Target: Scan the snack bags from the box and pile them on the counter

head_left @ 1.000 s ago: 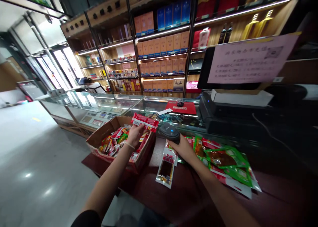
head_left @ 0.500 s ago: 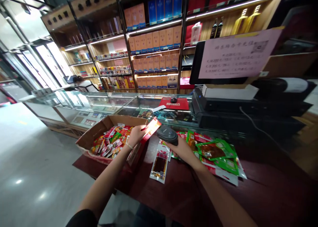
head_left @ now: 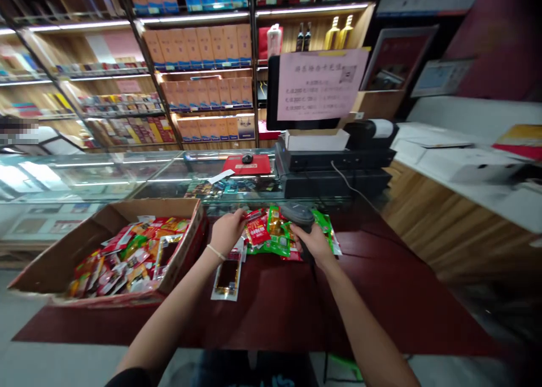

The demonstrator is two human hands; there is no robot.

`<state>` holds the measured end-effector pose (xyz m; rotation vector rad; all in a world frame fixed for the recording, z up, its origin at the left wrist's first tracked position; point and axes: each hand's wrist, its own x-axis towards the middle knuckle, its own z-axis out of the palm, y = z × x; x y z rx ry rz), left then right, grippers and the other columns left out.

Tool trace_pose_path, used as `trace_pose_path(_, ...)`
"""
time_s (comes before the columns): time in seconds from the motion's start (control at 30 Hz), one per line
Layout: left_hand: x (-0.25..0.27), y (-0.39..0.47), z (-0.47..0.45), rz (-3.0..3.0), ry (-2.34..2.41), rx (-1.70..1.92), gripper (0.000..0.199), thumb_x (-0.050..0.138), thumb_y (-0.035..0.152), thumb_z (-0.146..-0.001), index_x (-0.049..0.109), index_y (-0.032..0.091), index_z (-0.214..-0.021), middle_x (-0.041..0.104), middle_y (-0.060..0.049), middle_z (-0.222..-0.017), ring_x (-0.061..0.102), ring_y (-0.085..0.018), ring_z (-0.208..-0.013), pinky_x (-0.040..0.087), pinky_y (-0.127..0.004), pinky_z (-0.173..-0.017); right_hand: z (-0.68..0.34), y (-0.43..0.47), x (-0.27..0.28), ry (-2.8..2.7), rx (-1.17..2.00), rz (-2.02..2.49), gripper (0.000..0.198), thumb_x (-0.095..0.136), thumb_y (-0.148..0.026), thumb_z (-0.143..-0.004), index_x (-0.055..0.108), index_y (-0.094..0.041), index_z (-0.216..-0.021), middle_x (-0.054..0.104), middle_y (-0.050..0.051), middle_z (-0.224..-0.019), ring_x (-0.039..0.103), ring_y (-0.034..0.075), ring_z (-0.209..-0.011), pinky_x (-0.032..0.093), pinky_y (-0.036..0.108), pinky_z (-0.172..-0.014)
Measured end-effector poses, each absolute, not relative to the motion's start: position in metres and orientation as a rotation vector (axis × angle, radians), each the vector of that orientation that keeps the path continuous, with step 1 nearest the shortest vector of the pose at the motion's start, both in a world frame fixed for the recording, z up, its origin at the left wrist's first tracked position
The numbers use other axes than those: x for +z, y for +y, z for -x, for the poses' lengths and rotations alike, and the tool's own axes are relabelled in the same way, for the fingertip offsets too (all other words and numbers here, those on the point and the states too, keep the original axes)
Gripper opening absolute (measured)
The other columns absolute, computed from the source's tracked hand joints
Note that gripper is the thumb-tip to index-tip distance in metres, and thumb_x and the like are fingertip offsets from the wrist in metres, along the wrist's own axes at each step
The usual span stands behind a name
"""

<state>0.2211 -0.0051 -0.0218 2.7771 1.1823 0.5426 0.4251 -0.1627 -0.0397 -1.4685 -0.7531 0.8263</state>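
My right hand (head_left: 315,241) is wrapped around the handle of a dark barcode scanner (head_left: 297,213), its head pointing left above a pile of snack packets. At the left side of that pile, my left hand (head_left: 227,230) has its fingers pinched at the edge of a red snack packet (head_left: 257,230). Green packets (head_left: 277,244) lie under and beside the scanner. Just below my left hand, a white-edged packet with a dark window (head_left: 227,277) lies flat on the dark red table (head_left: 271,313).
An open cardboard box (head_left: 195,229) full of mixed packets stands at the left. Behind the table, a glass counter (head_left: 161,175) carries a red mat (head_left: 262,164) with a mouse. A monitor (head_left: 273,93) bears a pink notice. A person (head_left: 19,133) is at the far left.
The view has swung right. My left hand has carried the red packet from beside the box to the pile at the right. The scanner now sits over the pile, still in my right hand.
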Motion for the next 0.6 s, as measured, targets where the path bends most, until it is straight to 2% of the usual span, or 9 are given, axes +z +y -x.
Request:
trace_pose_path(0.2, -0.055, -0.024, -0.310, -2.806, 0.817, 0.627, 0.023, 0.045, 0.027, -0.092, 0.062, 0.021, -0.106, 0.066, -0.012, -0.091, 0.062, -0.025, -0.089, 0.041, -0.032, -0.081, -0.456, -0.214, -0.044, -0.622, 0.693, 1.445, 0.040, 0.072, -0.054, -0.070, 0.053, -0.020, -0.077, 0.052, -0.004, -0.054, 0.046, 0.010, -0.038, 0.039, 0.024, -0.036)
trace_pose_path(0.33, -0.077, -0.036, -0.345, -2.718, 0.568, 0.509, 0.021, 0.052, 0.024, -0.088, 0.063, 0.021, -0.105, 0.067, -0.012, -0.098, 0.061, -0.026, -0.098, 0.042, -0.036, -0.089, -0.465, -0.234, -0.047, -0.585, 0.655, 1.450, 0.038, 0.072, -0.052, -0.071, 0.051, -0.020, -0.074, 0.052, -0.005, -0.053, 0.047, 0.010, -0.037, 0.038, 0.024, -0.036)
trace_pose_path(0.47, -0.086, -0.039, -0.349, -2.576, 0.385, 0.556, 0.028, 0.058, 0.024, -0.084, 0.064, 0.021, -0.112, 0.063, -0.013, -0.120, 0.055, -0.027, -0.115, 0.038, -0.040, -0.102, -0.465, -0.237, -0.049, -0.542, 0.676, 1.491, 0.038, 0.073, -0.052, -0.069, 0.052, -0.020, -0.071, 0.051, -0.005, -0.050, 0.045, 0.011, -0.036, 0.036, 0.024, -0.035)
trace_pose_path(0.6, -0.069, -0.032, -0.329, -2.458, 0.455, 0.632, 0.029, 0.053, 0.021, -0.086, 0.066, 0.021, -0.112, 0.065, -0.012, -0.118, 0.056, -0.026, -0.114, 0.037, -0.040, -0.104, -0.458, -0.227, -0.048, -0.599, 0.680, 1.509, 0.041, 0.072, -0.055, -0.069, 0.051, -0.020, -0.064, 0.051, -0.003, -0.049, 0.046, 0.012, -0.038, 0.037, 0.026, -0.037)
